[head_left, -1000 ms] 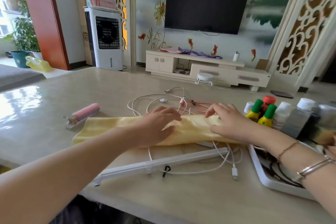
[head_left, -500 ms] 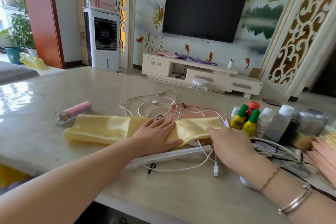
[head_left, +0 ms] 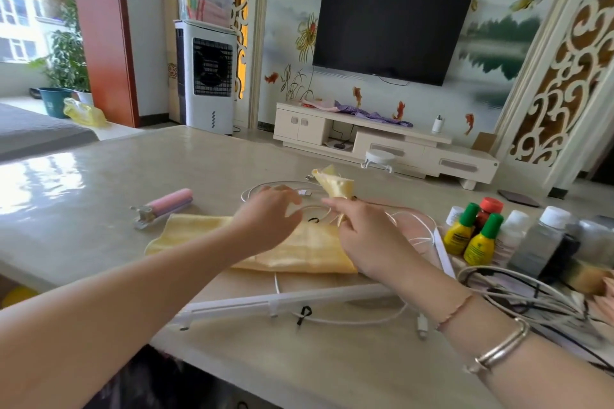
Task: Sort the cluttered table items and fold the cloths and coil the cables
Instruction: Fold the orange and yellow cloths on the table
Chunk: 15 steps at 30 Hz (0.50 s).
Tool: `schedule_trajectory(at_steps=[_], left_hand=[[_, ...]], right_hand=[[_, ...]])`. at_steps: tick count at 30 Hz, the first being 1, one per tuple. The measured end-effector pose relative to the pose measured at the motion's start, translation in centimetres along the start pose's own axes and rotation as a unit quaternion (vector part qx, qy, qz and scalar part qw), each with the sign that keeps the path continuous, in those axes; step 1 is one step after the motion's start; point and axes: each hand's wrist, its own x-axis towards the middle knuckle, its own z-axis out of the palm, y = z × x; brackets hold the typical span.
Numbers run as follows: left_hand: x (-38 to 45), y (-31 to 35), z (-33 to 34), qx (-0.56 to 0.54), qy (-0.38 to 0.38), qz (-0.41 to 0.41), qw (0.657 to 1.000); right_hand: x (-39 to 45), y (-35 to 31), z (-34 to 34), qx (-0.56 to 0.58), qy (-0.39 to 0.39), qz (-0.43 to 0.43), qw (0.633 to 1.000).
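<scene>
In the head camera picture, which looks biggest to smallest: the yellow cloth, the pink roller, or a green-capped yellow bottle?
1. yellow cloth, clearly largest.
2. and 3. pink roller and green-capped yellow bottle look alike in size; the bottle sits nearer the camera, so I won't rank them.

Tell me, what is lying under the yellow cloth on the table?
A white cable comes out from beneath the yellow cloth at its near edge and loops toward the white rail. How far it continues underneath is hidden by the cloth.
</scene>
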Motion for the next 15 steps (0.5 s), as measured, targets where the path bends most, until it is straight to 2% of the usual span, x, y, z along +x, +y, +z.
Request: schedule_trajectory(at_steps=[3, 6, 8, 9, 10, 11, 12, 13, 15], left_hand=[[-1.9, -3.6, -2.8, 0.043, 0.026, -0.106, 0.993], [-3.6, -5.9, -4.6, 0.112, -0.016, -0.168, 0.979], [-4.3, -7.1, -5.0, 0.135, -0.059, -0.183, 0.972], [-4.5, -7.4, -5.1, 0.142, -0.078, -0.182, 0.97], [-4.5, -7.5, -5.2, 0.152, -0.093, -0.179, 0.968], [-4.6, -7.6, -5.4, 0.161, -0.107, -0.179, 0.965], [-4.4, -7.5, -5.5, 0.17, -0.126, -0.181, 0.96], [-4.3, -7.4, -5.6, 0.175, -0.143, -0.184, 0.957], [-3.7, -7.4, -6.0, 0.174, -0.166, -0.198, 0.95]], right_hand=[[0.7, -1.2, 1.2, 0.073, -0.107, 0.028, 0.991], [1.2, -2.1, 2.0, 0.114, -0.203, 0.041, 0.972], [1.4, -2.6, 2.0, 0.216, -0.173, 0.083, 0.957], [1.5, -2.5, 2.2, 0.251, -0.117, 0.098, 0.956], [1.9, -2.3, 2.3, 0.244, -0.045, 0.095, 0.964], [2.5, -2.0, 2.7, 0.185, 0.015, 0.078, 0.98], [3.0, -1.7, 3.0, 0.125, 0.043, 0.065, 0.989], [3.7, -1.3, 3.6, 0.07, 0.032, 0.058, 0.995], [4.9, -0.8, 4.6, -0.022, -0.051, 0.068, 0.996]])
